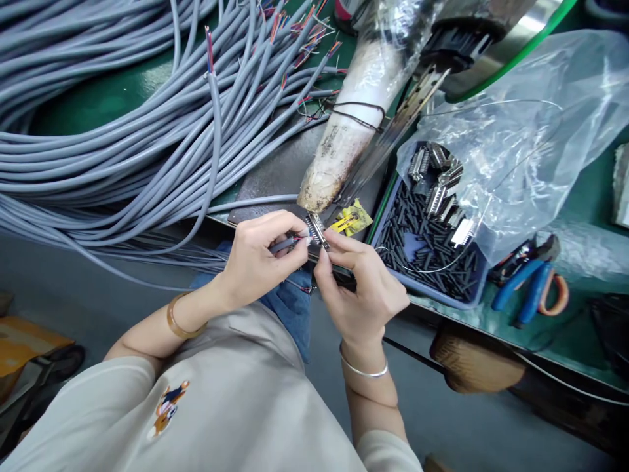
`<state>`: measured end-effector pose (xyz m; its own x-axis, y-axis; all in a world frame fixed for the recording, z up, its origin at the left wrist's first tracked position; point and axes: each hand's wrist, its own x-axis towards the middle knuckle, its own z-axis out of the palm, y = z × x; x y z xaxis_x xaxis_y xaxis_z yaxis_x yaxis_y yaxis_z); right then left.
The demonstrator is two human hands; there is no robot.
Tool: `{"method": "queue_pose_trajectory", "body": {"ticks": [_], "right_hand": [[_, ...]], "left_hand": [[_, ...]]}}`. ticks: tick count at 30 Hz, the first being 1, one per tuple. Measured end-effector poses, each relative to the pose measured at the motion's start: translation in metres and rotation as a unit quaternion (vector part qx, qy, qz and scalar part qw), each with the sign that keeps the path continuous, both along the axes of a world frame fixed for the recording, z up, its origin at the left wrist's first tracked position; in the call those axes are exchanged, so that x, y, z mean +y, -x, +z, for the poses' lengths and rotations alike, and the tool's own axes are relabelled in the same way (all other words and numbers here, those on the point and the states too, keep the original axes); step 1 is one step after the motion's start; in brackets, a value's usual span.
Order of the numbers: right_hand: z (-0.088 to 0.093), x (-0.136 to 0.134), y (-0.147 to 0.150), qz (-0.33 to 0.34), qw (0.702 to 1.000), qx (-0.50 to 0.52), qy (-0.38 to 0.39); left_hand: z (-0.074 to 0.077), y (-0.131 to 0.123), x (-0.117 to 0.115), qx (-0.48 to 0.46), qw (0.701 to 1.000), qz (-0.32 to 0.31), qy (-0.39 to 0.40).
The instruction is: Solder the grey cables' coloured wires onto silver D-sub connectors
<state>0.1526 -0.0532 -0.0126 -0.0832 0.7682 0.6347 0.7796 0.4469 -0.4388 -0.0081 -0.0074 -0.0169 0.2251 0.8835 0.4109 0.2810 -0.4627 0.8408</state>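
My left hand (pixel 268 259) is closed on the end of a grey cable (pixel 282 246), whose thin coloured wires reach toward a metal multi-pin connector (pixel 318 231). Thumb and fingers of my right hand (pixel 361 278) pinch the lower end of that connector. It is held at the table's front edge, just below a whitish, stained wrapped tube (pixel 339 137). Right behind the connector lies a yellow piece (pixel 351 219) on a dark plate (pixel 275 164). My fingertips hide part of the wire ends.
Many grey cables (pixel 147 164) with stripped ends cover the left of the green table. To the right, a blue tray (pixel 462 303) holds black sleeves and several metal connectors (pixel 437 183), beside a clear plastic bag (pixel 531 144). Blue-handled pliers (pixel 528 288) lie further right.
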Motion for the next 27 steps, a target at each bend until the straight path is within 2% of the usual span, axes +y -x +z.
{"method": "queue_pose_trajectory", "body": {"ticks": [6, 9, 13, 15, 17, 18, 20, 22, 23, 25, 27], "right_hand": [[0.000, -0.007, -0.002, -0.028, 0.999, 0.033, 0.021], [0.002, -0.010, -0.006, -0.030, 0.996, 0.048, 0.076], [0.012, -0.016, -0.010, -0.021, 0.991, 0.016, 0.135], [0.017, -0.021, -0.010, -0.016, 0.992, -0.001, 0.125], [0.020, -0.028, -0.010, -0.018, 0.995, 0.002, 0.096], [0.020, -0.031, -0.010, -0.022, 0.997, 0.010, 0.070], [0.017, -0.035, -0.011, -0.028, 0.999, 0.032, 0.006], [0.014, -0.039, -0.013, -0.031, 0.998, 0.041, -0.020], [0.014, -0.041, -0.015, -0.033, 0.999, 0.035, -0.004], [0.016, -0.044, -0.018, -0.045, 0.998, 0.014, 0.043], [0.022, -0.048, -0.019, -0.060, 0.997, -0.008, 0.043]], "left_hand": [[0.001, -0.001, -0.007, -0.002, 0.999, -0.033, -0.025], [-0.002, -0.001, -0.013, 0.003, 0.997, -0.055, -0.051], [-0.008, -0.002, -0.024, -0.026, 0.994, -0.080, -0.069], [-0.009, -0.001, -0.030, -0.073, 0.993, -0.095, -0.010], [-0.009, 0.002, -0.033, -0.143, 0.975, -0.116, 0.122], [-0.009, 0.005, -0.034, -0.180, 0.953, -0.136, 0.202], [-0.008, 0.011, -0.032, -0.238, 0.889, -0.190, 0.342], [-0.007, 0.017, -0.029, -0.267, 0.837, -0.230, 0.418], [-0.006, 0.020, -0.028, -0.275, 0.830, -0.230, 0.427], [-0.004, 0.025, -0.026, -0.275, 0.853, -0.199, 0.398], [-0.002, 0.029, -0.026, -0.243, 0.901, -0.161, 0.322]]}}
